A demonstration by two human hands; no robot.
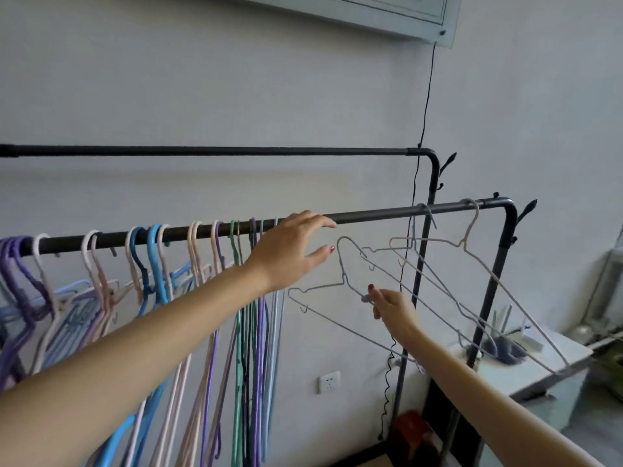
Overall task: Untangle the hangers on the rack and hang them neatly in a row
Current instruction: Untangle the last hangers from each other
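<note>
— Where are your hands right now?

— My left hand [290, 251] is up at the front rail [371, 215] of the black rack, fingers straight and spread, gripping nothing. The fingertips reach just in front of the bar; whether they touch it I cannot tell. My right hand [391, 306] is lower and to the right, pinching the shoulder of a pale wire hanger [323, 291] between thumb and fingers.

— Is that hanger on the bar?

— No, its hook [347, 244] sits below the rail, near my left thumb, hooked on nothing. The hanger tilts, its long bottom wire running down to the right past my wrist.

— And the rest of them?

— A row of coloured hangers [158, 264], purple, pink, blue, green, hangs on the rail to the left of my left hand, packed close. To the right two more stay on the bar: a blue-grey hanger [428, 215] and a cream hanger [472, 224] near the bend. Their frames cross each other and overlap the one I hold.

— Anything behind?

— A second, higher rail [236, 150] with nothing on it, a thin black cord [425, 106] running down the wall, a white socket [329, 382] low on it
</note>
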